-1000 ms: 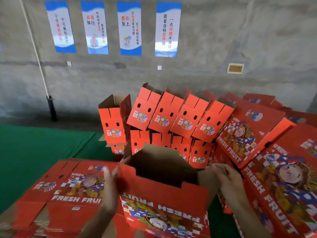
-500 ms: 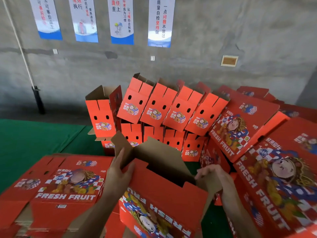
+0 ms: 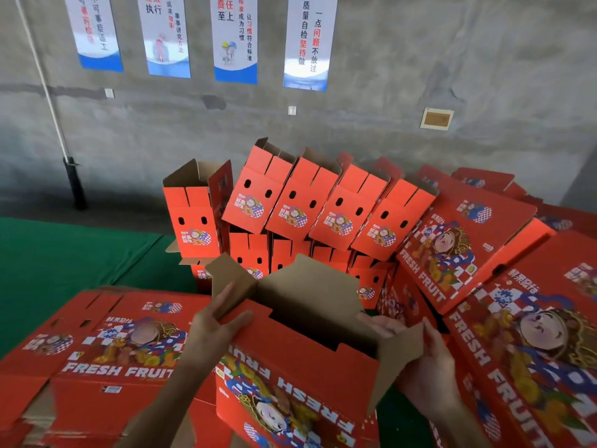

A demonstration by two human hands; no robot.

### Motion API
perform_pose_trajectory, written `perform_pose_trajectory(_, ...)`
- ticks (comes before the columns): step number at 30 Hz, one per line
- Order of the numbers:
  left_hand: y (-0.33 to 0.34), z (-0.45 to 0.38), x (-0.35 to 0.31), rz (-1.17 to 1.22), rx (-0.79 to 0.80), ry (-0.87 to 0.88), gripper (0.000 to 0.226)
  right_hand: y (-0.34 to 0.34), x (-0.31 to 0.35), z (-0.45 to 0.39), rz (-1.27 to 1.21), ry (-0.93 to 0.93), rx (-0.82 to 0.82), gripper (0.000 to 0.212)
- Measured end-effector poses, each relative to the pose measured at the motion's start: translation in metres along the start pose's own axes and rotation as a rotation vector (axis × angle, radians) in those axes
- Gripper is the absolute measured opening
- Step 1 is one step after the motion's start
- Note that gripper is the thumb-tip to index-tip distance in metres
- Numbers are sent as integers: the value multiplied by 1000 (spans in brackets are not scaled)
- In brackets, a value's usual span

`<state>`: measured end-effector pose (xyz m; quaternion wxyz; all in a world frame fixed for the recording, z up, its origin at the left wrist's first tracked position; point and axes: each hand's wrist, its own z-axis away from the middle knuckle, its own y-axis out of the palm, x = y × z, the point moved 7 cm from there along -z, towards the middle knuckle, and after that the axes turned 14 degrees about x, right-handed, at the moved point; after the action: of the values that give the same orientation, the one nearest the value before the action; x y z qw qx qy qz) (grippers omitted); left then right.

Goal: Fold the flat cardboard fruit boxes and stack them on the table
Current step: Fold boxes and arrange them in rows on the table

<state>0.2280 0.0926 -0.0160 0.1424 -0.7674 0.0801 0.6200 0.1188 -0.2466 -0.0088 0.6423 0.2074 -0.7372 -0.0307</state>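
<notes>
Cardboard fruit box point(image 3: 300, 379), red with "FRESH FRUIT" print seen upside down, stands half-erected between both hands, its brown inside open to view and its flaps raised. Left hand point(image 3: 213, 328) takes the near left corner: the grip is clamped there, thumb on the red front panel, fingers stretched up along the brown left flap point(image 3: 227, 282). Right hand point(image 3: 426, 367) pinches the brown right flap point(image 3: 397, 360), thumb on one face and fingers on the other, so that grip too is closed on cardboard. Left of the left grip lies a pile of flat boxes point(image 3: 106, 350), printed face up. Right of the right grip, more flat boxes point(image 3: 529, 350) lean in overlapping, tilted layers. Beyond both grips, folded boxes point(image 3: 300, 205) are stacked in two tiers, the upper row tilted to the right, one upright box point(image 3: 190, 218) at the left end with its top open. Table point(image 3: 64, 263) is covered in green cloth, bare to the left beyond the flat pile. Behind stands a grey concrete wall point(image 3: 420, 59) carrying four blue-and-white posters point(image 3: 235, 37) with Chinese text, a small framed plate point(image 3: 436, 118), and a white pipe point(image 3: 48, 92) running down to a black base.
</notes>
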Motion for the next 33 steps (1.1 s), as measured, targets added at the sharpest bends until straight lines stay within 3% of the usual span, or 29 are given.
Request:
perform_pose_trajectory(1, -1, -1, 2, 13, 7, -3, 68, -3, 6, 24, 168, 43, -89, 80)
perform_pose_trajectory(2, -1, -2, 4, 8, 15, -9, 67, -2, -5, 17, 8, 39, -89, 73)
perform_pose_trajectory(3, 0, -3, 5, -28, 22, -10, 67, 0, -5, 15, 28, 67, -62, 67)
perform_pose_trajectory(6, 9, 0, -17, -320, 31, 141, 73, 13, 2, 5, 389, 91, -50, 55)
perform_pose_trajectory(8, 23, 6, -32, -516, 109, 359, 70, 25, -5, -1, 684, 85, -76, 59)
perform_pose_trajectory(10, 31, 8, -33, -649, 183, 365, 59, 30, -8, -3, 882, -36, -86, 69)
perform_pose_trajectory(14, 31, 7, -30, -778, 142, 365, 34, 26, -5, 0, 868, -99, -184, 90)
perform_pose_trajectory(15, 30, 6, -32, -776, 118, 386, 28, 29, -7, 0, 875, -54, -178, 81)
perform_pose_trajectory(17, 28, 5, -32, -773, 65, 408, 23, 34, -13, 0, 981, -55, -174, 43)
perform_pose_trajectory(20, 31, 3, -29, -794, 49, 391, 20, 35, -15, -5, 1082, -15, -147, 38)
perform_pose_trajectory(25, 38, 3, -30, -898, 96, 381, 37, 31, -18, -18, 974, 374, -106, 68)
perform_pose_trajectory(31, 45, -10, -20, -1011, 280, 195, 59, 51, -12, -42, 1485, 463, -247, 70)
perform_pose_trajectory(33, 48, -16, -20, -1049, 318, 157, 62, 46, -13, -39, 1421, 429, -243, 64)
